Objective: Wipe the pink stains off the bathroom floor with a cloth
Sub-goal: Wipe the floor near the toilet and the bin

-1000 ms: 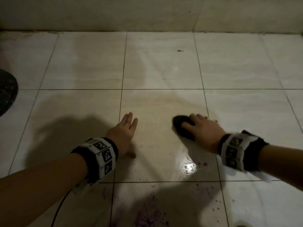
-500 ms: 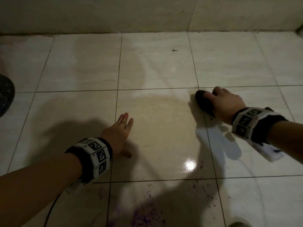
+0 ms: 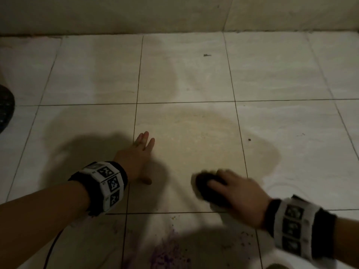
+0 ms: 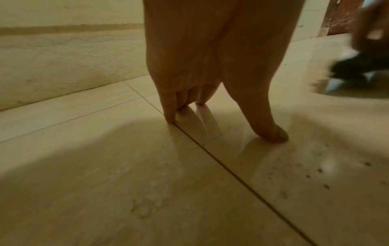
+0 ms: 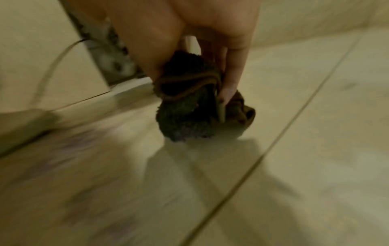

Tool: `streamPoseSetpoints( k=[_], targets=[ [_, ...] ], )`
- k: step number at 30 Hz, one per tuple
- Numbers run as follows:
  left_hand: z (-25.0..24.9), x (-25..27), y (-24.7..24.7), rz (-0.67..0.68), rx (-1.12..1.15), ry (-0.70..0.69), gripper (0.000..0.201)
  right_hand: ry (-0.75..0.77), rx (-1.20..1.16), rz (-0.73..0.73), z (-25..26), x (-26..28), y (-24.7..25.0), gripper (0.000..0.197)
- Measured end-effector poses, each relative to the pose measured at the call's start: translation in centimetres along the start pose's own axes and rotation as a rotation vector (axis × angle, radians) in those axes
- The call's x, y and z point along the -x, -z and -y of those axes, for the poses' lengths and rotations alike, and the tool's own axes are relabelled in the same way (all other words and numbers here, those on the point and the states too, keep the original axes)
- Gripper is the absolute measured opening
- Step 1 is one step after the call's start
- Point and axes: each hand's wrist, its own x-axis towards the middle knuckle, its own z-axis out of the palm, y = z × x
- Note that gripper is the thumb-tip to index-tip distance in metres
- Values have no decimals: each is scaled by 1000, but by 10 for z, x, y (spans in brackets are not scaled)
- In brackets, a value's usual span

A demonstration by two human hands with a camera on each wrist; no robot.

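Note:
A patch of pink-purple stain (image 3: 167,251) lies on the pale tiled floor (image 3: 184,78) at the bottom centre, with small specks (image 3: 245,239) to its right. My right hand (image 3: 233,193) grips a bunched dark cloth (image 3: 207,188) and presses it on the tile just above the stain; the hand is blurred. In the right wrist view the fingers (image 5: 233,71) curl round the dark cloth (image 5: 185,108), which touches the floor. My left hand (image 3: 136,156) lies flat on the floor to the left, fingers straight. In the left wrist view its fingertips (image 4: 271,133) press the tile.
A tiled wall (image 3: 174,14) closes off the far side. A dark round object (image 3: 5,107) sits at the left edge. A black cable (image 3: 52,247) trails from my left wrist. A duller, wiped-looking area (image 3: 204,133) covers the middle tile.
My right hand with the cloth has swept from the far right of the middle tile back towards me and left, near the stain. The left hand has stayed planted.

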Motion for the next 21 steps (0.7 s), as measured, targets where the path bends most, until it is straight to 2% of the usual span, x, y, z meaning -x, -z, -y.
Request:
streamPoseSetpoints(
  k=[2,5,7,9,12,15,18,21],
  targets=[
    [-3,1,2,20,42,27,121,-191,145,-119,-43,-28,31,57],
    [-11,4,-2,80,71,46,127,-517,175,-110,-102,-52,45,53],
    [-18,7,-4,108,80,69,128,-620,126,-139,-111,-54,47,54],
    [-27,12,1,128,83,121,130,-639,89,-153,-103,-56,45,51],
    [-34,6,6,116,66,154,132,-605,54,-133,-76,-54,38,46],
    [-28,9,3,94,69,141,132,-387,52,-125,-34,-43,17,52],
    [-24,13,0,93,85,122,127,-173,51,52,10,-22,-16,68],
    [-29,19,-3,84,44,70,116,-108,-27,227,37,-3,-28,73]
  ],
)
